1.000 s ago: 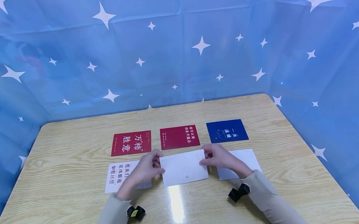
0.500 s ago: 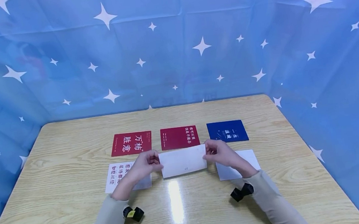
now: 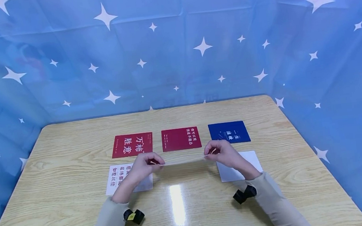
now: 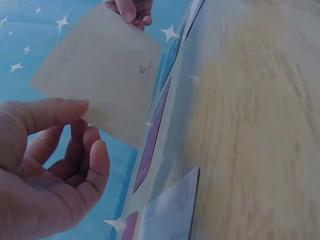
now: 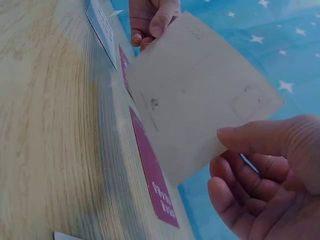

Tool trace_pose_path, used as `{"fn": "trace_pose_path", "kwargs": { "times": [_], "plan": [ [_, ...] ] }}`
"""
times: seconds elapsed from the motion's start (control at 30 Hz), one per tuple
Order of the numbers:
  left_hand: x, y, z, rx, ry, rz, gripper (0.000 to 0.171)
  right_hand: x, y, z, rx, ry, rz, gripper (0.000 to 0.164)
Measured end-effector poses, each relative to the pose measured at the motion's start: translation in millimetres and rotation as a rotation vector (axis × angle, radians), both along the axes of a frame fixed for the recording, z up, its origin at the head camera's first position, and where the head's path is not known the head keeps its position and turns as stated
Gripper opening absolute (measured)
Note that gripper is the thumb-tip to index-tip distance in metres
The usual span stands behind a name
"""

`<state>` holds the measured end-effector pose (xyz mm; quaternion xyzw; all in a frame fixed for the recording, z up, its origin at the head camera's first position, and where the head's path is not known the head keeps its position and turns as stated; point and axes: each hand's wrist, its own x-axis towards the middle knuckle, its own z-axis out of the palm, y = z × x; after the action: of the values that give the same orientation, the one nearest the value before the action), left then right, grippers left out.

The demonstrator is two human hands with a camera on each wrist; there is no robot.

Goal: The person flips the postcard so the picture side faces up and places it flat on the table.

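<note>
Between my two hands, a white postcard (image 3: 184,161) hangs above the table, seen almost edge-on in the head view. Its pale back shows faint print and a small mark; the left wrist view shows this postcard (image 4: 100,75) broadside, as does the right wrist view. My left hand (image 3: 146,166) pinches one short side between thumb and fingers. On the opposite side, my right hand (image 3: 222,156) pinches it likewise. Under the left forearm lies a white card (image 3: 117,178) with purple characters, partly covered. Another white card (image 3: 251,160) lies partly hidden beneath the right hand and wrist.
Along the back of the wooden table (image 3: 78,214) lie a red card (image 3: 132,144) with large characters, a darker red card (image 3: 181,139) and a blue card (image 3: 228,130). A blue star-patterned cloth (image 3: 172,35) hangs behind and beside the table.
The postcard has tilted from showing its white back to the head view to lying nearly edge-on. Both hands rose slightly away from me, still pinching it. The cards on the table stayed put.
</note>
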<state>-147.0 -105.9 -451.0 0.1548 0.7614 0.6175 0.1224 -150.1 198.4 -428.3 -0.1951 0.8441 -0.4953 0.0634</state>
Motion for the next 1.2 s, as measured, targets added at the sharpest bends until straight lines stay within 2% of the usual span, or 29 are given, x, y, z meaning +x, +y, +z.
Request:
{"fn": "trace_pose_path", "kwargs": {
  "times": [0.17, 0.4, 0.5, 0.7, 0.9, 1.03, 1.2],
  "plan": [
    [0.6, -1.4, 2.1, -0.017, 0.016, 0.030, 0.014, 1.8, -0.9, 1.7, -0.014, 0.022, -0.013, 0.014],
    [0.7, -3.3, 0.6, -0.052, 0.000, 0.044, 0.015, 19.7, -11.8, 36.7, 0.009, -0.007, -0.010, 0.012],
    [1.4, -4.5, -0.4, -0.051, -0.004, 0.034, 0.015, 20.4, -10.7, 35.8, 0.012, 0.005, 0.009, 0.012],
    [4.0, -6.5, -3.1, -0.073, -0.006, 0.001, 0.015, 19.2, -6.9, 27.7, 0.003, 0.020, 0.060, 0.014],
    [7.7, -9.6, -5.6, -0.111, 0.015, -0.045, 0.016, 12.2, 2.2, -4.4, -0.029, 0.031, 0.120, 0.013],
    [9.4, -9.4, -7.0, -0.144, 0.036, -0.076, 0.023, 10.5, 5.0, -16.9, -0.010, 0.019, 0.135, 0.011],
    [10.6, -5.9, -8.8, -0.165, 0.041, -0.068, 0.035, 11.4, 4.3, -22.6, 0.012, 0.019, 0.146, 0.018]
  ]
}}
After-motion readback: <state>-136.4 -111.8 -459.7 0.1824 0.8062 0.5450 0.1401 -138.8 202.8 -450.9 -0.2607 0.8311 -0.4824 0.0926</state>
